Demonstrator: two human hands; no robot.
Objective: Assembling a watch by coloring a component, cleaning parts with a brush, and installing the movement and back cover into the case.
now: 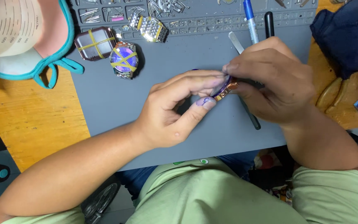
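Head view – hands: the left hand (168, 114) and right hand (276, 81) are brought together at the centre of the frame over the grey work mat (104, 99).
Held thing: a small copper-toned watch case (225, 88) with a purple-tinted face is pinched between the fingertips of both hands, raised just above the mat.
Grip, left: thumb and forefinger are closed on the case's lower-left edge.
Grip, right: fingers are curled shut over its upper-right side; whether a slim tool is also gripped cannot be told.
Step in hand: the case appears to be steadied and worked at its edge – a judgement only.
Next move: a firm pinch and fine fingertip control would be called for, the part being small.
Upper left of frame: a round watch (124, 60) and a square watch (95, 43), both banded in yellow, lie apart from the hands.
Top of frame: a metal bracelet (151, 28) and a blue pen (251, 20) are seen.
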